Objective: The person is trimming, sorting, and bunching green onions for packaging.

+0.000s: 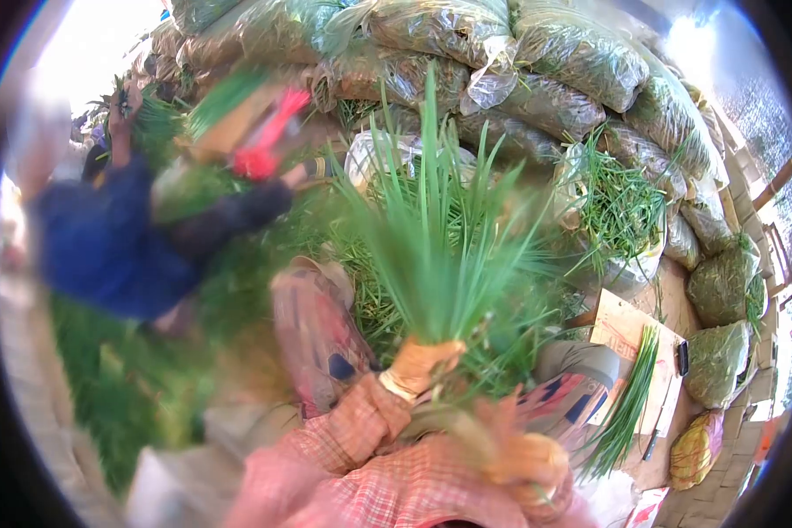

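Note:
My left hand (422,365) is closed around the lower end of a bunch of long, narrow green leaves (431,264), which look like garlic chives. The leaves stand up and fan out away from me, blurred in places. My right hand (528,462) is low and close to my body, smeared by motion, so its fingers and anything in them cannot be made out. Loose green leaves (510,352) lie beyond my hands, between my knees. To my right, a smaller bundle of the same kind of leaves (634,396) rests across a flat cardboard piece (616,321).
Stacked clear plastic bags of greens (581,53) form a wall ahead. An open bag of loose leaves (620,207) stands at the right front. A dark, thin tool (656,431) lies by the cardboard. On the left a person in a blue top (106,246) reaches over greens.

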`<action>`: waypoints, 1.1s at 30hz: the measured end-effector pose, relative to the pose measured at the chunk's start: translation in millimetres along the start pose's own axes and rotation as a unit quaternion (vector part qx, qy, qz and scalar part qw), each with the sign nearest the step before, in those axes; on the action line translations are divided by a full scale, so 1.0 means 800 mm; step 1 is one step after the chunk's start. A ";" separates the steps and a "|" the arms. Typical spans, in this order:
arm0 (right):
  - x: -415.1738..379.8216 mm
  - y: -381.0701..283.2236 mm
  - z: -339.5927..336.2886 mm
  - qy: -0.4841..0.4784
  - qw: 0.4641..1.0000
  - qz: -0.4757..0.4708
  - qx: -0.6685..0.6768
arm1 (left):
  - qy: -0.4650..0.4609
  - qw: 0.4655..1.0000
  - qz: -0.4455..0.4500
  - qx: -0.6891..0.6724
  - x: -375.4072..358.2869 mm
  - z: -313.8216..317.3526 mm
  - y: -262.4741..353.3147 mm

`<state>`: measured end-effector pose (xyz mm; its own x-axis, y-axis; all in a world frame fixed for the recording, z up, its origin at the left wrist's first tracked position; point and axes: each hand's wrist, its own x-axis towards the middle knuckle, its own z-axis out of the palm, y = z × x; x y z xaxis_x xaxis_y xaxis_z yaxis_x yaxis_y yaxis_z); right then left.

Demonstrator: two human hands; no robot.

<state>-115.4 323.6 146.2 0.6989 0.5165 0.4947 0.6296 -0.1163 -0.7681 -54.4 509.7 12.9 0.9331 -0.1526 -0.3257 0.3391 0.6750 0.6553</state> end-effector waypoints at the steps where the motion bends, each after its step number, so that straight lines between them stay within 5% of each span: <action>1: 0.000 -0.004 -0.003 0.039 0.998 -0.018 0.048 | 0.004 1.000 0.003 -0.010 0.001 -0.001 0.001; 3: -0.002 -0.010 -0.006 0.117 0.981 -0.052 0.146 | 0.012 0.999 0.009 -0.028 0.001 -0.005 0.004; 6: -0.020 0.017 -0.013 0.365 0.928 -0.054 0.050 | 0.000 0.999 0.037 -0.009 0.002 -0.017 0.002; 8: -0.016 0.035 -0.058 0.169 0.969 0.147 -0.104 | -0.006 0.999 0.029 -0.031 0.007 -0.031 -0.004; 10: 0.012 0.070 -0.072 0.069 0.901 0.403 -0.149 | -0.009 0.998 0.019 -0.054 0.005 -0.035 -0.006; 11: 0.006 0.097 -0.069 0.024 0.876 0.293 -0.382 | -0.008 0.998 0.015 -0.068 0.003 -0.034 -0.009; 12: 0.004 0.120 -0.069 -0.021 0.789 0.164 -0.592 | -0.009 0.997 0.013 -0.081 0.004 -0.034 -0.010; 13: 0.017 0.126 -0.065 0.054 0.886 0.145 -0.437 | -0.026 0.995 0.016 -0.093 0.006 -0.036 -0.012; 16: 0.051 0.112 -0.039 0.114 0.949 0.212 -0.202 | -0.043 0.999 0.006 -0.032 0.000 -0.041 -0.012; 20: 0.112 0.074 -0.015 0.151 0.964 0.096 -0.195 | -0.047 0.998 -0.011 0.051 -0.003 -0.041 -0.008; 26: 0.170 0.076 -0.012 0.211 0.953 0.122 -0.178 | -0.070 0.971 -0.061 0.220 -0.023 -0.023 0.021; 30: 0.184 0.073 -0.020 0.171 0.928 0.237 -0.232 | -0.079 0.977 -0.040 0.193 -0.019 -0.032 0.009; 33: 0.171 0.094 -0.009 0.121 0.921 0.231 -0.290 | -0.086 0.985 -0.028 0.148 -0.017 -0.034 0.000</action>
<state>29.9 379.5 159.2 0.9485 0.1032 0.2996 0.2730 -0.7459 -0.6076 -70.6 531.5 -1.0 0.9096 -0.3204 -0.2643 0.3876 0.4260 0.8175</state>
